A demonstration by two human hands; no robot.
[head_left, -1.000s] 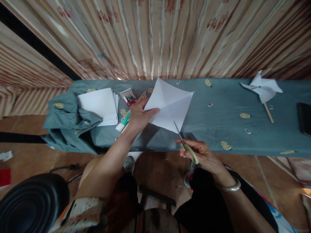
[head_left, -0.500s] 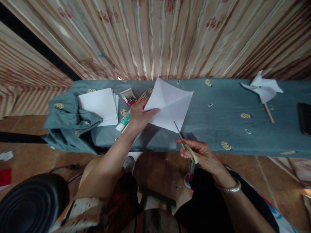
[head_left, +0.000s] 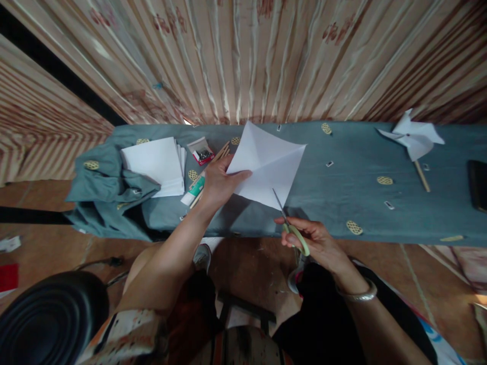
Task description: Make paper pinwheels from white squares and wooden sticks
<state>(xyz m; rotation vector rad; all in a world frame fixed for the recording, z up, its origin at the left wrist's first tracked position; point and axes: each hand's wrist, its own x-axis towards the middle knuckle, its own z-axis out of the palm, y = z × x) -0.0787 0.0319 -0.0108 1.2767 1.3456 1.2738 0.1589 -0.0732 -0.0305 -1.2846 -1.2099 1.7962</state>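
Note:
My left hand (head_left: 222,180) pinches the left corner of a white square sheet of paper (head_left: 266,159), thumb on top and fingers underneath. Crossing creases mark the sheet, which is held up over the cloth. In my right hand (head_left: 312,238) are scissors (head_left: 294,237) with pale green handles. Their blade lies over the sheet's near corner, pointing toward its middle; whether the paper is cut there I cannot tell.
On the blue-grey cloth (head_left: 350,167) lie a stack of white paper (head_left: 155,165), an open red-and-white box of small metal pieces (head_left: 201,152), thin wooden sticks (head_left: 222,152), a green-and-white tube (head_left: 196,191), and a paper pinwheel (head_left: 413,134). A dark object (head_left: 477,185) sits at the right edge.
The sheet's right corner has shifted very slightly to the right. Both hands and the scissors stay almost where they were.

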